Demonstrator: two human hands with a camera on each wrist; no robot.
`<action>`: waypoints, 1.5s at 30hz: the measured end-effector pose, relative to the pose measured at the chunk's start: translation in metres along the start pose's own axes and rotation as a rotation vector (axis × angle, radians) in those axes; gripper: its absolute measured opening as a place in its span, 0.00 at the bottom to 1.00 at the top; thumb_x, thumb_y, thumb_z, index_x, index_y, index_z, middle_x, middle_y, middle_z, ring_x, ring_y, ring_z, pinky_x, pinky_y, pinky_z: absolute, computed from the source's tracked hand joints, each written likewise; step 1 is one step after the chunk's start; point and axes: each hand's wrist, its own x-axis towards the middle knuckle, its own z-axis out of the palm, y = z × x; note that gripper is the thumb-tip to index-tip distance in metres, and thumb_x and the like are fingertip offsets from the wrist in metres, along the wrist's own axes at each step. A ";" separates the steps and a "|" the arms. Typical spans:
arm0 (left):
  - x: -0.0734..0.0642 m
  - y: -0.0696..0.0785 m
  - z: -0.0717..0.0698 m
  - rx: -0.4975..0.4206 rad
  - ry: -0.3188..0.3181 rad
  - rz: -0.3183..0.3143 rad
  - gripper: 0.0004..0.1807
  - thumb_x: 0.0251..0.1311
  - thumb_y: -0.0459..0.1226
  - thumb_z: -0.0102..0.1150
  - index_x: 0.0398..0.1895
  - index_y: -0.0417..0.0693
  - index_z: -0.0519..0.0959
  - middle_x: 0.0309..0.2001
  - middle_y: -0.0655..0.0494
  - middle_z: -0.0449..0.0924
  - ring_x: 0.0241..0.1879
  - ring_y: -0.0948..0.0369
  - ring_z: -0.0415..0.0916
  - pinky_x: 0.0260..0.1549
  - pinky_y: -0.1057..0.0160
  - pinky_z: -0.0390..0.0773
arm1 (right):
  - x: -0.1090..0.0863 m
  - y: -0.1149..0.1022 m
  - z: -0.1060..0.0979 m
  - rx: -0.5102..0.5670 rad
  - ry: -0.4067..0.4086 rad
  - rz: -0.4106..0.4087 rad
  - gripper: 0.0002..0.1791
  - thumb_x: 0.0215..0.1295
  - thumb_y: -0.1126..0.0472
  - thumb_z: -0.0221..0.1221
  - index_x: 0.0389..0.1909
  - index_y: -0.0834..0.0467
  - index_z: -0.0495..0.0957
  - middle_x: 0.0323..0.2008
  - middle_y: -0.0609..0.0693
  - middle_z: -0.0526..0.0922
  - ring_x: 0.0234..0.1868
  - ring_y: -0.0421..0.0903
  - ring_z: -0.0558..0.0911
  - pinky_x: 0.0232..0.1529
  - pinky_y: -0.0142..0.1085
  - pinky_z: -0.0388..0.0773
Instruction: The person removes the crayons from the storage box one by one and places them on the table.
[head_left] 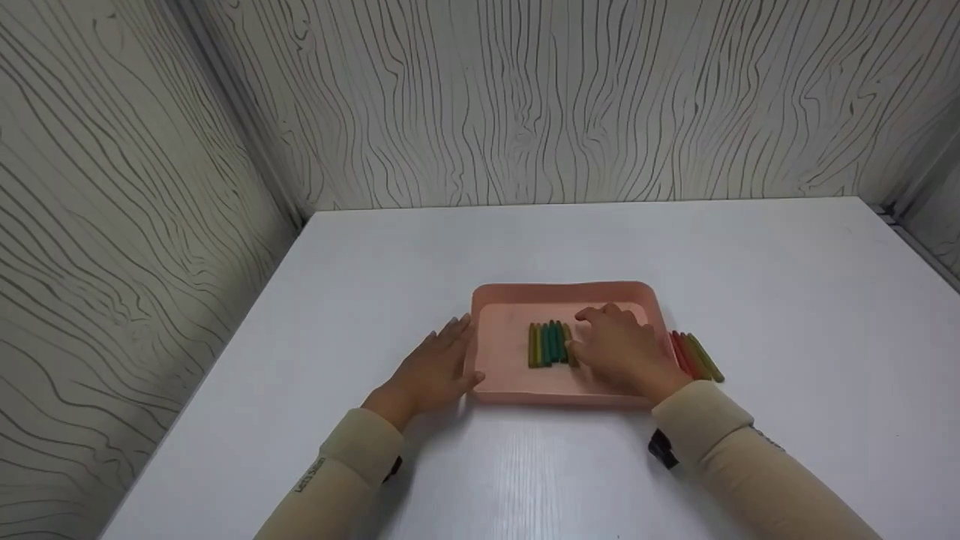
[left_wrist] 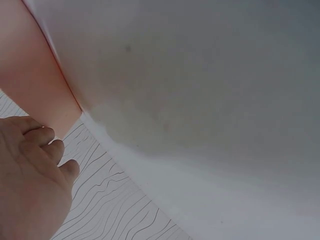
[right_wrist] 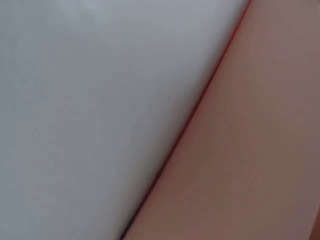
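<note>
Sleeves [head_left: 358,450] cross a white table [head_left: 390,277] before grained walls [head_left: 495,105], left fingers [head_left: 455,328] straight against a tray [head_left: 501,349], right fingers [head_left: 609,310] of unclear grip.

"What's at the lower left?"
"The left hand [left_wrist: 30,175], its fingers slightly bent beside the pink tray [left_wrist: 42,82]. Whether they touch it, I can't tell."
"And the rest?"
"White table [left_wrist: 225,100], largely in grey shadow, with a wavy-lined wall [left_wrist: 112,195] past its edge."
</note>
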 end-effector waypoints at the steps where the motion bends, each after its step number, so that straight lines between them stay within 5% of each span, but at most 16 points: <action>1: 0.000 0.000 0.000 0.001 0.001 0.001 0.41 0.68 0.53 0.45 0.75 0.41 0.47 0.75 0.51 0.41 0.73 0.54 0.38 0.68 0.51 0.45 | 0.000 0.000 0.001 -0.008 0.001 -0.005 0.29 0.63 0.49 0.55 0.63 0.56 0.71 0.59 0.58 0.70 0.58 0.59 0.68 0.55 0.64 0.61; 15: 0.000 0.000 0.000 0.000 -0.004 0.005 0.41 0.68 0.54 0.43 0.75 0.41 0.46 0.75 0.51 0.41 0.73 0.54 0.38 0.68 0.51 0.44 | 0.004 0.003 0.008 -0.018 -0.015 -0.030 0.30 0.56 0.54 0.58 0.60 0.61 0.73 0.53 0.59 0.73 0.50 0.57 0.71 0.47 0.58 0.69; 27: -0.002 -0.001 0.000 -0.012 0.013 0.018 0.40 0.69 0.54 0.43 0.75 0.40 0.47 0.75 0.50 0.42 0.73 0.53 0.39 0.68 0.49 0.46 | 0.004 0.005 0.010 0.145 -0.053 -0.022 0.26 0.52 0.61 0.61 0.54 0.62 0.75 0.44 0.54 0.74 0.38 0.49 0.72 0.39 0.41 0.73; 34: -0.001 -0.002 0.002 -0.001 0.022 0.018 0.41 0.69 0.55 0.42 0.75 0.40 0.47 0.75 0.50 0.42 0.73 0.53 0.39 0.68 0.49 0.47 | 0.005 0.006 0.009 0.203 -0.072 -0.024 0.26 0.52 0.64 0.60 0.55 0.62 0.75 0.45 0.55 0.78 0.40 0.49 0.75 0.41 0.42 0.76; 45: -0.002 0.000 0.000 -0.013 0.022 0.015 0.40 0.69 0.54 0.43 0.75 0.40 0.48 0.75 0.49 0.43 0.73 0.52 0.40 0.68 0.49 0.46 | 0.006 0.012 0.009 0.364 -0.115 -0.008 0.26 0.58 0.65 0.59 0.59 0.62 0.71 0.41 0.53 0.80 0.30 0.45 0.76 0.25 0.35 0.73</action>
